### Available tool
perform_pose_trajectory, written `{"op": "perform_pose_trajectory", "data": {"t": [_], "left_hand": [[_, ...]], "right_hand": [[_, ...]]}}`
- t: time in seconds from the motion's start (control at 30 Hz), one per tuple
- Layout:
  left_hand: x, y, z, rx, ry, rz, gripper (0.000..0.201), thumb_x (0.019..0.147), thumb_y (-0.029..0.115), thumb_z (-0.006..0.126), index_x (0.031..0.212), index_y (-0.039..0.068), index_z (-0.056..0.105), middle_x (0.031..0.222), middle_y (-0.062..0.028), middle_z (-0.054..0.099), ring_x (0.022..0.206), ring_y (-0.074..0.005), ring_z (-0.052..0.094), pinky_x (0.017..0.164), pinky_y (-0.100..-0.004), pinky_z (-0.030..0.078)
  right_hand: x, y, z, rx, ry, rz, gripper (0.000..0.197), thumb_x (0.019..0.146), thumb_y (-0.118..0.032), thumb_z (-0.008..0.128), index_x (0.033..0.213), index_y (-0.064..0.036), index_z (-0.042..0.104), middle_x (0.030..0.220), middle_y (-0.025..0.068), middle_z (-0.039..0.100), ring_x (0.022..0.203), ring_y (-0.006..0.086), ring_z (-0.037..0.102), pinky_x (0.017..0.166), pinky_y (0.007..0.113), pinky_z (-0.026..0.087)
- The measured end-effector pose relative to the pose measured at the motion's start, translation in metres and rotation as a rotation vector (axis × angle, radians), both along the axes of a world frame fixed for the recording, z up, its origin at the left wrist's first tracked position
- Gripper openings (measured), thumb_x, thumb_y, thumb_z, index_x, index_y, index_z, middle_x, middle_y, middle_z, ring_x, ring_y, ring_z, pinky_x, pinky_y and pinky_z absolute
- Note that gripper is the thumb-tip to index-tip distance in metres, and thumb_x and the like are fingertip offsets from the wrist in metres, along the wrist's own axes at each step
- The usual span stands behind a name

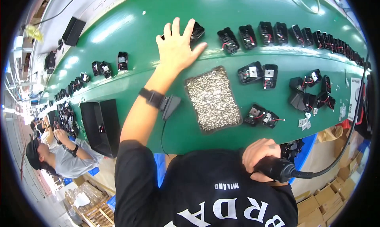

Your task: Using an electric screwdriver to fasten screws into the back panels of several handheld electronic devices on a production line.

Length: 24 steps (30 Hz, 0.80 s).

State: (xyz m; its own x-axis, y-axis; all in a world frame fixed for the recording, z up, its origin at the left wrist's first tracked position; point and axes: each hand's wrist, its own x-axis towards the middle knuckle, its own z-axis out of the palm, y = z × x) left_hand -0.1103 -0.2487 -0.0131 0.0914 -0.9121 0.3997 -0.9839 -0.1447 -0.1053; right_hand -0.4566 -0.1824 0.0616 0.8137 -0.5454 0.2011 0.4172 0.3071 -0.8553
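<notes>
Black housing [197, 31]: where exactly is it?

On the green bench [253, 5], toward the far side, partly covered by the left hand [176, 49]. One end shows between index finger and thumb.

So that hand grips it?

It isn't closed round anything I can see; the fingers are splayed, with the back of the hand up. Whether the palm touches the housing, I cannot tell.

And the right hand [259, 157]?

Wrapped around a black corded tool [273, 169], close to the person's chest. The thick cable [316, 174] curves off to the right and upward.

What's on the left wrist?

A black strap [148, 95] with a wedge-shaped block, a thin lead hanging from it.

Anything between the hands?

A shallow tray [222, 128], heaped with small silver metal parts [213, 98]. Just right of it lie two pairs of similar housings, the nearer pair [262, 116] trailing red wires.

Farther off?

A long row of housings [273, 33] stretches right. At far left, a co-worker [67, 159] in a dark cap is near a big black box [111, 124].
</notes>
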Motion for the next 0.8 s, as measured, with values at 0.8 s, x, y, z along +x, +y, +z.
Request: {"op": "perform_pose_trajectory", "data": {"t": [0.8], "left_hand": [[0.181, 0.357, 0.082, -0.007, 0.182, 0.724, 0.043, 0.086, 0.014, 0.065, 0.125, -0.004, 0.059, 0.118, -0.0213, 0.064, 0.111, -0.0341, 0.060, 0.099, -0.0432, 0.044]], "right_hand": [[0.004, 0.003, -0.019, 0.002, -0.087, 0.093, 0.024, 0.075, -0.011, 0.076, 0.093, 0.0009, 0.064, 0.071, 0.0076, 0.065, 0.058, 0.0186, 0.065, 0.052, 0.028, 0.049]]}}
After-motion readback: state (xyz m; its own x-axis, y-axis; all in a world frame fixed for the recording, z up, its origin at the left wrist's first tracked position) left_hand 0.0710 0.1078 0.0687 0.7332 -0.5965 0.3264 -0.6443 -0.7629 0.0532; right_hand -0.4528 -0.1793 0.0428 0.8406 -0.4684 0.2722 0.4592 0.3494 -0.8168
